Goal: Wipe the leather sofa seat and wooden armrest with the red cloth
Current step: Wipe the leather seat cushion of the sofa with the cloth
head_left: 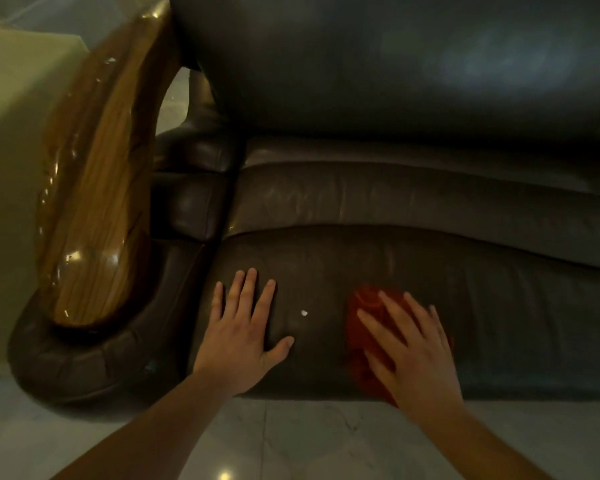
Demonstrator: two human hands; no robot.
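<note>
The dark brown leather sofa seat point(413, 258) fills the middle of the view. On its front part lies the red cloth point(362, 327), crumpled, with my right hand point(409, 348) pressed flat on top of it, fingers spread. My left hand point(243, 327) rests flat on the bare leather to the left of the cloth, fingers apart, holding nothing. A small white speck point(304, 313) sits on the seat between the two hands. The glossy wooden armrest point(97, 188) runs along the sofa's left side, above a padded leather arm point(84, 362).
The sofa's dark leather backrest point(395, 64) rises behind the seat. Pale marble floor point(291, 441) lies in front of the sofa. A pale yellow-green block point(18, 98) stands left of the armrest.
</note>
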